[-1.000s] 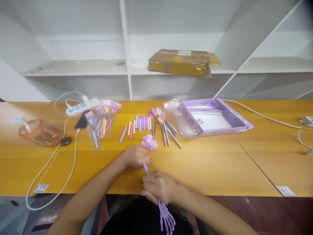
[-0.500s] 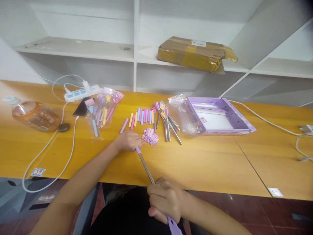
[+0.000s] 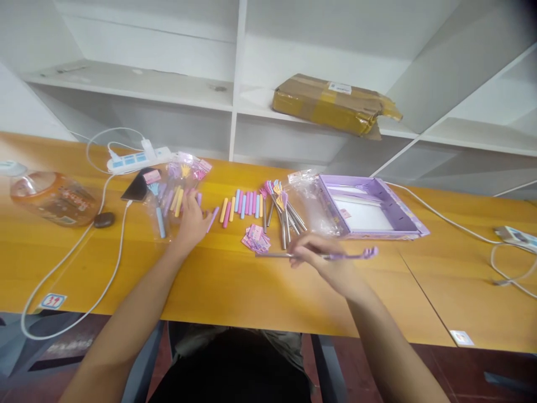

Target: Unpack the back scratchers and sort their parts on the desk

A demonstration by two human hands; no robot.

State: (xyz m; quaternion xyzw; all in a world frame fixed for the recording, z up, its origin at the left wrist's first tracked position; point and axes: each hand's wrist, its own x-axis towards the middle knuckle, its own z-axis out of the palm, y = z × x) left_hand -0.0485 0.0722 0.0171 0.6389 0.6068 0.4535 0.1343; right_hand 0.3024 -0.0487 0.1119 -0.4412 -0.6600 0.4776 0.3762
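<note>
My left hand (image 3: 192,223) is over the table with its fingers spread, between a purple handle sleeve (image 3: 212,219) near the thumb and another purple piece (image 3: 198,198) by the fingertips. My right hand (image 3: 312,254) grips a back scratcher (image 3: 350,256), held level above the table. Its purple hand-shaped head points right, and its bare metal rod end points left. More back scratchers (image 3: 285,215) with metal rods lie in a pile beyond. A row of pink, blue, yellow and purple sleeves (image 3: 250,203) sits left of them, with small pink cards (image 3: 255,239) in front.
Bagged back scratchers (image 3: 160,221) lie at left near a phone (image 3: 136,187), a power strip (image 3: 138,160) and a drink bottle (image 3: 54,198). A purple box (image 3: 403,206) and clear plastic bags (image 3: 314,207) are at right. A taped carton (image 3: 331,103) rests on the shelf.
The purple sleeve has come off the rod end. My left hand has moved left and opened by the sleeves. My right hand has raised the back scratcher forward over the table and turned it level.
</note>
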